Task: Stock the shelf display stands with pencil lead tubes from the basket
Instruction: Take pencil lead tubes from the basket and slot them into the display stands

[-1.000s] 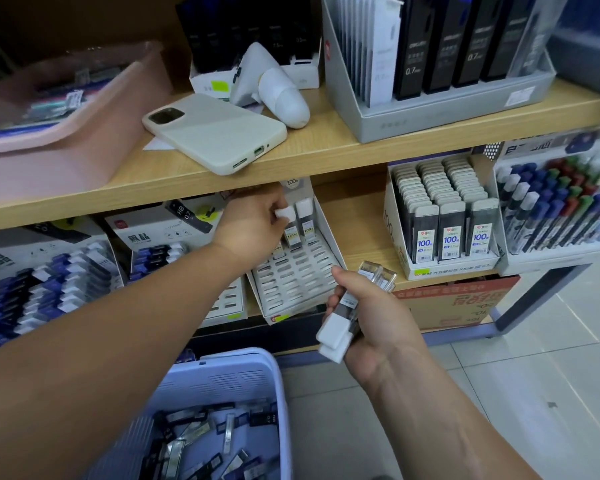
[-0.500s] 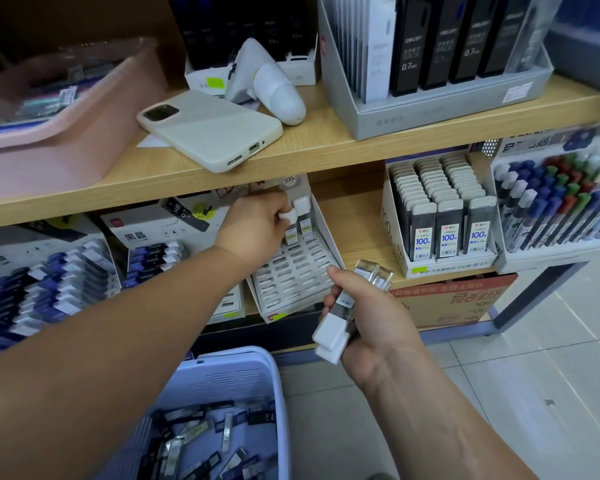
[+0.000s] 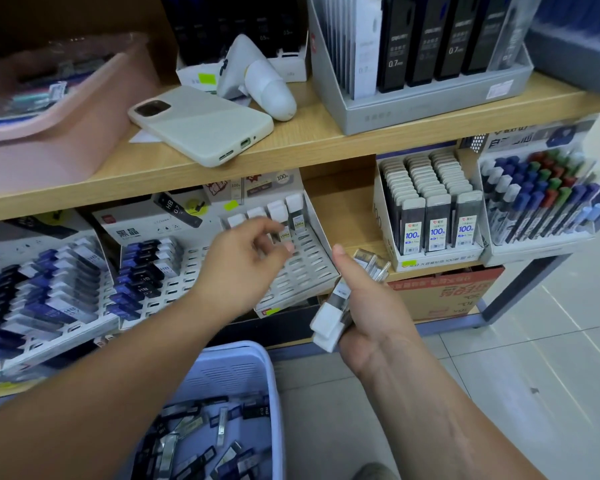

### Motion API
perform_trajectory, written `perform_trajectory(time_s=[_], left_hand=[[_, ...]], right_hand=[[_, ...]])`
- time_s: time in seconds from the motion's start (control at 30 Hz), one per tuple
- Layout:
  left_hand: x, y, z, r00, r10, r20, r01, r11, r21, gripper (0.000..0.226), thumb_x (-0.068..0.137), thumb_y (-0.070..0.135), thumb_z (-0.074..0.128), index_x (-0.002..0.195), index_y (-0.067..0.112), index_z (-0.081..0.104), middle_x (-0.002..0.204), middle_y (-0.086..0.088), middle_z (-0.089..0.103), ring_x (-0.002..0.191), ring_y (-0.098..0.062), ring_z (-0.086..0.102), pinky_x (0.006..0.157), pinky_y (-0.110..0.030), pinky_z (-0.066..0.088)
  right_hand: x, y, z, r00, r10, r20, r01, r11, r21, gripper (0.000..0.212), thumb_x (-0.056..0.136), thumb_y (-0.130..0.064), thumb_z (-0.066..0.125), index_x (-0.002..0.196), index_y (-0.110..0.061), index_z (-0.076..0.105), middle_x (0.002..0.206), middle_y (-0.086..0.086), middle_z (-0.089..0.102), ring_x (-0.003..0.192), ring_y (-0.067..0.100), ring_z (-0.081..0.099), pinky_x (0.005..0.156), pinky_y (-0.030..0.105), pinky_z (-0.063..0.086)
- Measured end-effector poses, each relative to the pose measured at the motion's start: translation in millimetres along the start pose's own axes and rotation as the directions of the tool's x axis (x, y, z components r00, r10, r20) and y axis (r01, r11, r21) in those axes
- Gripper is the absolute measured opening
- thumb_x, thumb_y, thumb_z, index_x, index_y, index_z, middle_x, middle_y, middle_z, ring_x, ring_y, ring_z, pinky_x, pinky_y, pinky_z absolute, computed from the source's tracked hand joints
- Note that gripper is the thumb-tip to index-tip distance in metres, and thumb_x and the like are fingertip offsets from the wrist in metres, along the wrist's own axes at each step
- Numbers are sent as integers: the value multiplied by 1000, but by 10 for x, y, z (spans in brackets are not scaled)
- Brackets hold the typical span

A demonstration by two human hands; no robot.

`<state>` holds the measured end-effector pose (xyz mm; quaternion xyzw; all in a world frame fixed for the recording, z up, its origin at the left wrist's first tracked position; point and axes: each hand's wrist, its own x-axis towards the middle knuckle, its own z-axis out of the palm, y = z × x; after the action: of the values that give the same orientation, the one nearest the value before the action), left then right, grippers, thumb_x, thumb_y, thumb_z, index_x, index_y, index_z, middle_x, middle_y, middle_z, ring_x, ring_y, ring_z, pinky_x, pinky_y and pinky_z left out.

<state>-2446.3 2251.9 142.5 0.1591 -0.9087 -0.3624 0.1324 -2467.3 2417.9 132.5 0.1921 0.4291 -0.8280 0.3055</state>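
Mid-frame, my left hand hovers loose and empty over the white slotted display stand, only four white-capped pencil lead tubes in it. My right hand grips a bundle more; the lavender plastic basket below holds plenty.

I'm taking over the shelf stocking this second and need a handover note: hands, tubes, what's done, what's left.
Left hand: empty, fingers relaxed, in front of the slotted stand.
Right hand: grips a bundle of tubes, beside the stand.
Done: four tubes stand in the stand's back row.
Left: the rows in front are empty; slot in the bundle, then the loose tubes lying in the basket.
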Motion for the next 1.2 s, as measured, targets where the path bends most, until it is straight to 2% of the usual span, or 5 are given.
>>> perform_trajectory(time_s=[0.17,0.37,0.7,0.9,1.2], left_hand=[[-626,259,63,905,-198,377,343,863,-370,10,78,27,81,84,20,77,72,-7,69,56,-10,55,52,-20,43],[-681,224,81,884,-245,399,414,806,-423,12,80,3,79,89,10,75,69,-3,68,56,-12,55,49,-22,42],[-342,84,-235,939,-299,167,333,679,-654,17,87,-6,66,102,2,70,81,-13,74,68,-20,70,58,-25,56],[258,49,-227,979,-62,-196,20,977,-212,15,82,8,78,84,21,70,77,2,71,73,-13,69,71,-28,57],[710,51,55,980,199,-23,-176,914,365,15,94,21,63,107,17,72,96,-4,73,92,-27,66,86,-35,52]], right_hand=[[-66,-27,32,999,-17,35,16,999,35,46,81,-36,79,105,2,70,91,17,77,81,35,76,78,56,60],[-79,30,62,1000,-22,20,22,1000,6,50,77,-33,83,111,2,69,99,23,75,89,41,74,84,65,56],[-24,40,54,994,-26,-104,29,999,33,38,66,-40,89,85,-16,66,61,-5,57,53,10,51,49,25,41],[12,8,8,990,8,-138,2,997,72,33,73,-38,88,87,-18,67,64,-3,52,48,10,48,45,24,41],[29,-67,-34,991,-2,-137,18,994,111,32,72,-34,89,84,-17,64,64,-2,54,51,11,49,45,24,41]])
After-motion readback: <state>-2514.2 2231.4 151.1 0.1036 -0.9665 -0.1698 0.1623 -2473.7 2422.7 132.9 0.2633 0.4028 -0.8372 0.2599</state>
